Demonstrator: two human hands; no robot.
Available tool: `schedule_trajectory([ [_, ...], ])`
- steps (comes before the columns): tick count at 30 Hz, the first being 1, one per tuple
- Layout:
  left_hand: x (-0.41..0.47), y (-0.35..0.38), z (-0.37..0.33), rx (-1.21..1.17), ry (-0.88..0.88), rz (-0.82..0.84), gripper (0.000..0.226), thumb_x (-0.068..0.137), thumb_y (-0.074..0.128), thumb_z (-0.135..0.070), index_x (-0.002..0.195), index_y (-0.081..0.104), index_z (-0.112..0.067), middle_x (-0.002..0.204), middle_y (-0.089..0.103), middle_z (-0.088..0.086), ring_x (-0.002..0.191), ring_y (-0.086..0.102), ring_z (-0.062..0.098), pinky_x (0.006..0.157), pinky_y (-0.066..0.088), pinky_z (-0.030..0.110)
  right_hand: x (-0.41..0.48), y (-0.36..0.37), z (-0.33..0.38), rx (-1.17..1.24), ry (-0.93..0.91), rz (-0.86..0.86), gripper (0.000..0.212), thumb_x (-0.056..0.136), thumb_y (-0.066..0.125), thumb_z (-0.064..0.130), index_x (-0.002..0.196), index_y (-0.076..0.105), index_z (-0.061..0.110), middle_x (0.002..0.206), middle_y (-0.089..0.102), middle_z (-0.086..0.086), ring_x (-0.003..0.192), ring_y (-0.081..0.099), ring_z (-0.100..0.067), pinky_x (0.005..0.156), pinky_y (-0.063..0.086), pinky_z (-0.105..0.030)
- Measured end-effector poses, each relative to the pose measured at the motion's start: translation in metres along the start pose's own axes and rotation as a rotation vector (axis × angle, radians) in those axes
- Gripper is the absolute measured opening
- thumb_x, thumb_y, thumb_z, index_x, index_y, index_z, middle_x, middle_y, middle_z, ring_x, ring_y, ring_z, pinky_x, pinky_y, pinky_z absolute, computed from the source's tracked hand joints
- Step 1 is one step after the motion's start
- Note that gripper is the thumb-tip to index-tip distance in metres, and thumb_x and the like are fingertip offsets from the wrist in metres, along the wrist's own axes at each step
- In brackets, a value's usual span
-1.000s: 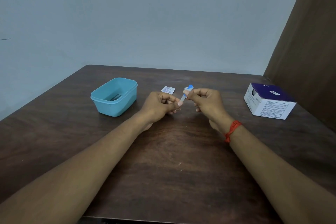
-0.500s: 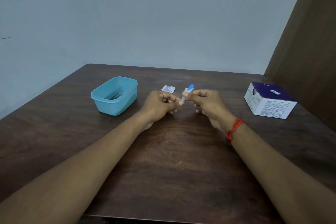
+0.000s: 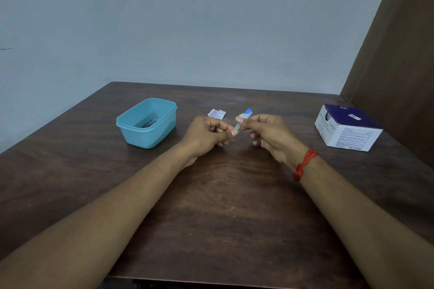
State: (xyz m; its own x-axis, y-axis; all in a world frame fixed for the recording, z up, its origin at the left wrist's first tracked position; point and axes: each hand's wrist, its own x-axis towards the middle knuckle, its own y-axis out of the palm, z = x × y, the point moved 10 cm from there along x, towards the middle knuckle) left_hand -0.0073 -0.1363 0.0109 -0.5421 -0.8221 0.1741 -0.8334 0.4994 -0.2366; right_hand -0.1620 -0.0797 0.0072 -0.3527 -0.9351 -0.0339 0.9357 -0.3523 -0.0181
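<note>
Grip shared: left hand (image 3: 206, 135) pinches blue-capped stick (image 3: 244, 115) low, right hand (image 3: 270, 134) high — apparently braced for uncapping.

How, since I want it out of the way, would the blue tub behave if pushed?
The blue tub looks like thin plastic, so probably light and quick to slide on the smooth table. Its wide, low shape makes tipping unlikely. The thin dark bits inside would likely shift.
</note>
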Motion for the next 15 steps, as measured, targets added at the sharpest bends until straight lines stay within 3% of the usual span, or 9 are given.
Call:
schedule_trajectory([
  [6,-0.001,0.005,-0.001,-0.018,-0.008,0.031,0.006,0.084,0.081,-0.018,0.087,0.078,-0.015,0.074,0.076,0.004,0.065,0.067,0.008,0.064,0.055,0.019,0.004,-0.018,0.007,0.087,-0.072,-0.14,0.024,0.07,0.09,0.036,0.072,0.074,0.018,0.082,0.076,-0.004,0.053,0.044,-0.008,0.047,0.041,-0.023],
  [12,-0.002,0.005,-0.001,-0.029,-0.018,0.03,0.008,0.086,0.079,-0.018,0.084,0.076,-0.011,0.077,0.077,0.007,0.07,0.067,0.011,0.062,0.053,0.019,-0.002,0.005,0.002,-0.057,-0.039,0.028,0.021,0.076,0.087,0.03,0.079,0.074,0.013,0.082,0.071,-0.006,0.055,0.046,-0.008,0.048,0.04,-0.022],
  [15,-0.002,0.007,-0.002,-0.047,-0.017,0.051,0.015,0.086,0.078,-0.024,0.09,0.076,-0.01,0.085,0.078,0.008,0.08,0.073,0.014,0.068,0.055,0.022,-0.003,0.006,0.005,-0.082,-0.058,0.031,0.02,0.076,0.087,0.027,0.079,0.073,0.012,0.081,0.069,-0.008,0.056,0.047,-0.008,0.05,0.04,-0.023],
])
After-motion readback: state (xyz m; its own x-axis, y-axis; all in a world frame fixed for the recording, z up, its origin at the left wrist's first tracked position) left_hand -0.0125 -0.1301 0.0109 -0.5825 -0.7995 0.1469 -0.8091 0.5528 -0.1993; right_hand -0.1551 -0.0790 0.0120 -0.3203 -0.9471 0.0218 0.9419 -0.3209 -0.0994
